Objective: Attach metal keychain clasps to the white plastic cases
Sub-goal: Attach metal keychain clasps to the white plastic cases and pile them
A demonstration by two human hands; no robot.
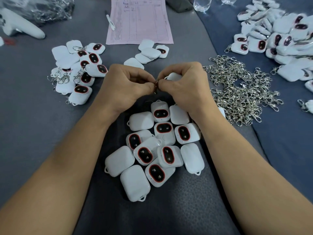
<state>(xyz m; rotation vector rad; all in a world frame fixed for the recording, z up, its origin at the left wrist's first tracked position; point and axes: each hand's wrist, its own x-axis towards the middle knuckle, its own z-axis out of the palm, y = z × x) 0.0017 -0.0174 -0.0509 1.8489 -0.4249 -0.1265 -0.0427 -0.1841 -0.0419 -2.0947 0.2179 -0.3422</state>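
Nearest, a dark pebbled pad [186, 200] lies on the grey tabletop [33, 124]. A loose cluster of white cases [145, 155] sits on it between the two forearms, some showing red-ringed dark ovals and some plain-side up.

Just beyond, the hands meet fingertip to fingertip. The left hand [125, 83] has its fingers curled, pinching a small metal clasp [156, 84]. The right hand [183, 83] is curled round one white case [174, 76], its fingertips also at the clasp.

To the left lies a pile of cases with clasps attached [81, 72]. To the right a heap of loose clasps [237, 92] lies where the grey meets a blue cloth [288, 150]. Farther right, a large mound of cases [279, 39] rests on that cloth.

At the far edge are a pink printed form [140, 21], a pen [111, 21] and a clear bottle [202, 3].
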